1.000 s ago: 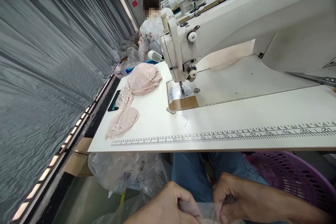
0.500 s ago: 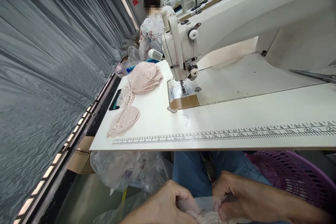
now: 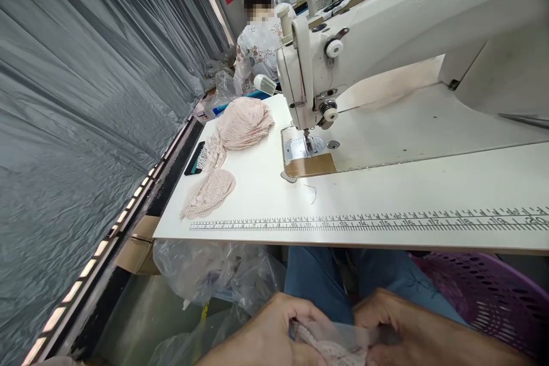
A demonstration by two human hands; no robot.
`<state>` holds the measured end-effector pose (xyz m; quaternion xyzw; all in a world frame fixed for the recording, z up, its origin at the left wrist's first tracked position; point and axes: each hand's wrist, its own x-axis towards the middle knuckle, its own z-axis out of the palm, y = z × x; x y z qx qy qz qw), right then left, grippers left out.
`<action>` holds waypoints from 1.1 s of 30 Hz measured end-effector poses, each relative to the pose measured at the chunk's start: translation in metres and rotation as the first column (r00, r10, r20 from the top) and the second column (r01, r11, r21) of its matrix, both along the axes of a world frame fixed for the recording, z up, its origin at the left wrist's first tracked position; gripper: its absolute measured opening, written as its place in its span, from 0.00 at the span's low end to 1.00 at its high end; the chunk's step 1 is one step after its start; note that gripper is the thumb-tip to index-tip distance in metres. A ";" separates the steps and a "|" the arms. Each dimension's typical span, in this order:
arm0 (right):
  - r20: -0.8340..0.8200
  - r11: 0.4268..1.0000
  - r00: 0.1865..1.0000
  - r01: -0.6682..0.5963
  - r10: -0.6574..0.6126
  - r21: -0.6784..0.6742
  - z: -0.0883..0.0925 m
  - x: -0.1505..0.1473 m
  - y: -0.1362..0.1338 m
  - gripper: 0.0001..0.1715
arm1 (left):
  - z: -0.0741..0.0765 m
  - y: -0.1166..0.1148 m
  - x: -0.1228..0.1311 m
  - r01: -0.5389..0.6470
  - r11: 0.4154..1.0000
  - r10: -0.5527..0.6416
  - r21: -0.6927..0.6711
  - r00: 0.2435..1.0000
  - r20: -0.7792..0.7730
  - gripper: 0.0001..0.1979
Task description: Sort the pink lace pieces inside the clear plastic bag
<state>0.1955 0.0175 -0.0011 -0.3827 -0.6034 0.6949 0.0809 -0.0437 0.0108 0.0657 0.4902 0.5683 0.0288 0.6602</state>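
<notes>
Low in the view, in front of the table edge and over my lap, my left hand (image 3: pixel 281 331) is closed on a piece of pale pink lace fabric (image 3: pixel 330 346) with a sheer strip along it. My right hand (image 3: pixel 394 329) grips the other side of the same piece. The lower part of the fabric is cut off by the frame. On the table above stands a white sewing machine (image 3: pixel 315 77), its needle and presser foot over the metal plate. More pink lace (image 3: pixel 210 191) lies at the table's left, joined to a gathered heap (image 3: pixel 244 123).
A dark phone-like object (image 3: pixel 194 160) lies partly under the lace. A ruler scale (image 3: pixel 364 223) runs along the table's front edge. Scissors (image 3: pixel 525 120) rest at right. A purple basket (image 3: pixel 493 303) and plastic bags (image 3: pixel 218 269) are below. Another person (image 3: pixel 259 40) sits beyond.
The camera view has shifted slightly, so the table and machine appear farther right. Between my hands the lace has turned, showing more of its patterned edge near my left fingers. Both hands keep their hold.
</notes>
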 end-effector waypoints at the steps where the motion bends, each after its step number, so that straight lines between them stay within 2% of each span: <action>1: 0.000 1.000 1.000 -0.012 0.012 0.000 0.000 0.001 0.000 0.11 | -0.001 0.000 -0.002 0.002 1.000 -0.002 0.007 1.000 0.025 0.38; 4: -0.009 0.999 0.999 -0.052 0.052 -0.004 -0.002 0.004 0.002 0.10 | -0.003 -0.001 -0.004 0.027 1.000 -0.027 0.001 0.999 0.035 0.40; 7: -0.029 0.999 0.999 -0.038 0.038 0.001 -0.005 0.007 0.002 0.10 | -0.002 -0.002 -0.003 -0.001 1.000 0.002 0.015 0.997 -0.074 0.36; 10: -0.075 0.999 0.996 -0.044 0.044 0.000 -0.006 0.011 0.002 0.17 | -0.002 -0.003 -0.002 -0.027 1.000 0.028 0.012 0.987 -0.161 0.33; 14: -0.116 0.996 0.990 -0.084 0.081 -0.022 -0.001 0.006 0.003 0.24 | -0.003 -0.003 -0.001 -0.028 0.999 0.031 0.026 0.992 -0.120 0.32; 19: -0.093 0.999 0.995 -0.030 0.028 -0.019 0.002 -0.003 0.003 0.19 | -0.004 -0.003 0.001 0.001 0.999 0.002 0.041 0.997 -0.076 0.30; 22: -0.067 0.999 0.997 -0.033 0.033 -0.004 0.000 -0.007 0.002 0.17 | -0.005 -0.005 0.003 -0.018 0.999 0.022 0.045 0.994 -0.106 0.30; 28: -0.037 0.996 0.998 -0.042 0.045 0.072 0.003 -0.009 0.002 0.14 | -0.017 -0.009 0.000 -0.050 0.993 0.062 0.105 0.991 -0.120 0.34; 31: -0.020 0.996 0.999 -0.030 0.031 0.081 0.003 -0.005 0.003 0.17 | -0.027 -0.011 -0.008 -0.062 0.989 0.084 0.137 0.983 -0.163 0.37; 33: -0.013 0.996 0.999 -0.040 0.041 0.076 0.000 -0.003 0.002 0.19 | -0.037 -0.014 -0.014 -0.064 0.984 0.086 0.165 0.988 -0.131 0.37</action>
